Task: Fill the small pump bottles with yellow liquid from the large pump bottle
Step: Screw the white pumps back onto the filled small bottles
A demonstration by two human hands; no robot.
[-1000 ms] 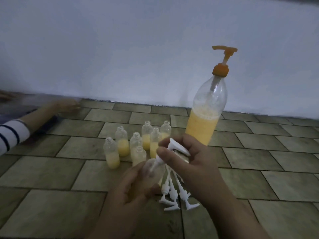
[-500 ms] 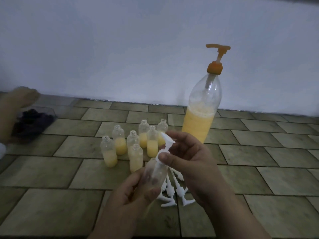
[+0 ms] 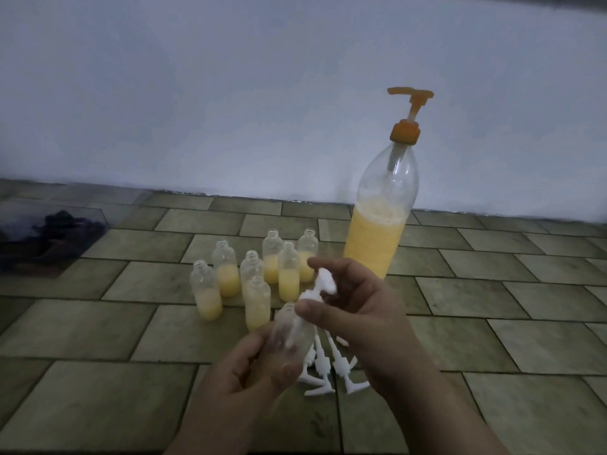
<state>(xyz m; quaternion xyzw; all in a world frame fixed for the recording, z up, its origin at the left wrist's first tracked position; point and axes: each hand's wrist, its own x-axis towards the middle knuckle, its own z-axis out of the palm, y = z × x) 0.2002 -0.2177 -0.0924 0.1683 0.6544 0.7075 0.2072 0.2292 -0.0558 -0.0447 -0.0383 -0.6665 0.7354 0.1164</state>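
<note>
Held small bottle (image 3: 290, 334) tilted — white pump (image 3: 320, 285) up-right

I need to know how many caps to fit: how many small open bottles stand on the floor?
7, clustered left of the large pump bottle: front-left, behind it, middle, front-middle, back, centre-right, back-right. Hands might hide more.

A plain pale wall (image 3: 230, 93), bluish-white in the dim light, fills the upper half of the view. It meets a floor (image 3: 98, 323) of rectangular greenish-grey tiles laid in a staggered brick pattern with dark joints. At far left a clear box (image 3: 49, 238) (its dark contents too blurred to identify) sits on the tiles.
</note>
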